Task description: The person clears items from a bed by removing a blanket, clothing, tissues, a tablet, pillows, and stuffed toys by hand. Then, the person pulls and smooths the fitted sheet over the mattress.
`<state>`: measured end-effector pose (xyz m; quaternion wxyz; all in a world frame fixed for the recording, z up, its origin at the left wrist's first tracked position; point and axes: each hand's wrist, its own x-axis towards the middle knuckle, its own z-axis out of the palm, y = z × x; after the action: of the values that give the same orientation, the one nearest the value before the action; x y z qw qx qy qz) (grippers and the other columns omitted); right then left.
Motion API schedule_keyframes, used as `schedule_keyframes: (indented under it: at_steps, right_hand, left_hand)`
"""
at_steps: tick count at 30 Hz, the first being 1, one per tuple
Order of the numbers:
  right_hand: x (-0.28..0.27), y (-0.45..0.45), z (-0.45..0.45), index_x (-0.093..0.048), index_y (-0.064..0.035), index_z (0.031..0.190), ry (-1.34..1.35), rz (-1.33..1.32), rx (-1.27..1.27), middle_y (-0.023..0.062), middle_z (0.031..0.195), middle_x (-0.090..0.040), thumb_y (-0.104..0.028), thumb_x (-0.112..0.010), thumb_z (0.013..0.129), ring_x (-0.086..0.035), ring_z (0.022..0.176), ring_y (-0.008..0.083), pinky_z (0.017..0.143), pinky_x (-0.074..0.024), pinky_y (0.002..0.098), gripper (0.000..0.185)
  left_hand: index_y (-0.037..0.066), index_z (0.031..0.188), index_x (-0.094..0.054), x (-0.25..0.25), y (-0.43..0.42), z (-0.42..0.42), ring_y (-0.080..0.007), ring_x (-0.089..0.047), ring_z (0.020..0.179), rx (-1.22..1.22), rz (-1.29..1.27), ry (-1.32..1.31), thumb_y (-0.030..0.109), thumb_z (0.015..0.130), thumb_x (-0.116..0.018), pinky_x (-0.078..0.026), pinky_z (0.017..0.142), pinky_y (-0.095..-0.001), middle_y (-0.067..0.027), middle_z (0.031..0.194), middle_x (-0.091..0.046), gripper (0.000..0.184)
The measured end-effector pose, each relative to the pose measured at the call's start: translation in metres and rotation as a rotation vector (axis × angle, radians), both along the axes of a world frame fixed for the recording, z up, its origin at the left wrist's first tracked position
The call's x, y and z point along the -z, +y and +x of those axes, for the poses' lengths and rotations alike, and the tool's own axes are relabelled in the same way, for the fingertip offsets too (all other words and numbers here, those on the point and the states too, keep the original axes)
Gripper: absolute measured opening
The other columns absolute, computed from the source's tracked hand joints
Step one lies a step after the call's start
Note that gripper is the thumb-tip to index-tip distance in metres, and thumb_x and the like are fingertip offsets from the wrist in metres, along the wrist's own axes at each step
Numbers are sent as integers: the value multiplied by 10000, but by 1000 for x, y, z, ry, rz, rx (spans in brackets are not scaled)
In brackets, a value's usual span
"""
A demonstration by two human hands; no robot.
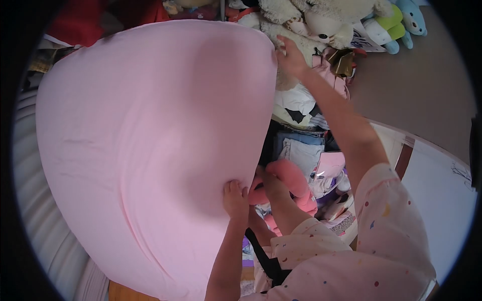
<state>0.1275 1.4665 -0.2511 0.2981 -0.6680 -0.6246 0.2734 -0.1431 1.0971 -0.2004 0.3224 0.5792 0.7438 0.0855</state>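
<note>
A large pink fabric sheet point(150, 125) covers a broad, bed-like surface, with soft creases at its left and lower parts. My left hand point(236, 198) rests on the sheet near its right edge, fingers bent and touching the cloth. Farther up, my right hand point(291, 55) is at the sheet's upper right corner, fingers apart, beside a cream plush toy point(324, 25). Whether its fingertips touch the cloth cannot be made out.
Folded clothes point(301, 150) and a coral-pink cushion-like item point(291, 178) lie right of the sheet, by my legs. A blue plush toy point(414, 17) sits upper right. A ribbed pale curtain-like surface point(30, 150) runs along the left. Red fabric point(75, 20) is upper left.
</note>
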Motion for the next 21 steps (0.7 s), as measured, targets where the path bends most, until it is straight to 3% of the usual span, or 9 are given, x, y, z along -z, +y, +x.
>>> schedule_keyframes:
  at_steps: [4, 6, 7, 8, 10, 13, 18, 20, 21]
  right_hand:
    - [12, 52, 16, -487, -18, 1316, -166, -31, -271, 180, 1222, -585, -139, -662, 827, -599, 1069, 264, 930, -469, 335, 534]
    - [18, 68, 21, -488, -42, 1311, -72, -357, -422, 146, 1209, -606, -125, -674, 834, -575, 1147, 245, 997, -447, 326, 519]
    - [13, 69, 23, -531, -58, 1242, -148, -339, -435, 114, 1140, -629, -153, -696, 828, -602, 1053, 225, 929, -469, 317, 455]
    - [5, 70, 26, -531, -58, 1242, -147, -344, -432, 114, 1140, -629, -153, -696, 828, -602, 1053, 225, 929, -469, 317, 455]
    - [-8, 71, 34, -564, -65, 1125, -309, -493, -506, 69, 987, -631, -190, -694, 848, -584, 889, 187, 814, -469, 316, 330]
    - [-14, 69, 51, -562, -61, 1042, -275, -422, -596, 27, 865, -580, -236, -666, 890, -514, 785, 142, 729, -439, 312, 254]
    - [-14, 70, 76, -560, -70, 1061, -100, -376, -505, -4, 842, -546, -282, -611, 943, -492, 777, 98, 723, -436, 289, 248]
    - [-41, 70, 67, -562, -68, 1114, 62, -329, -537, 43, 937, -583, -221, -592, 942, -570, 850, 140, 776, -458, 290, 233]
    - [-55, 63, 56, -621, -65, 1014, -149, -175, -407, 73, 820, -602, -271, -611, 934, -560, 756, 175, 697, -475, 333, 222]
  left_hand:
    - [59, 885, -580, 14, -1, -3, -336, -587, 832, 30, 82, 61, 103, 739, -736, -468, 695, -453, -108, 888, -596, 218]
    - [61, 813, -581, 12, -1, -4, -325, -582, 776, 32, 71, 34, 103, 743, -736, -460, 663, -447, -101, 822, -593, 175]
    - [61, 813, -581, 10, 0, -4, -325, -582, 776, 38, 64, 36, 103, 743, -736, -460, 663, -447, -101, 822, -593, 175]
    - [59, 785, -576, 7, 2, -3, -312, -575, 748, 29, 29, 4, 99, 741, -736, -451, 645, -439, -94, 788, -586, 171]
    - [56, 758, -571, -1, 5, -3, -299, -569, 719, 22, -9, -29, 95, 739, -737, -443, 626, -431, -88, 755, -579, 171]
    - [64, 795, -590, -11, 5, -3, -331, -575, 760, -10, -120, -87, 142, 770, -706, -460, 662, -452, -93, 788, -590, 142]
    - [62, 744, -575, -30, 1, -1, -286, -551, 688, -47, -135, -169, 128, 762, -727, -438, 614, -413, -79, 721, -562, 166]
    - [62, 735, -571, -46, 4, 0, -272, -546, 675, -76, -151, -195, 118, 764, -725, -435, 603, -401, -75, 711, -554, 166]
    - [62, 727, -567, -55, 5, -1, -258, -542, 661, -108, -167, -223, 109, 767, -724, -431, 592, -389, -70, 701, -547, 168]
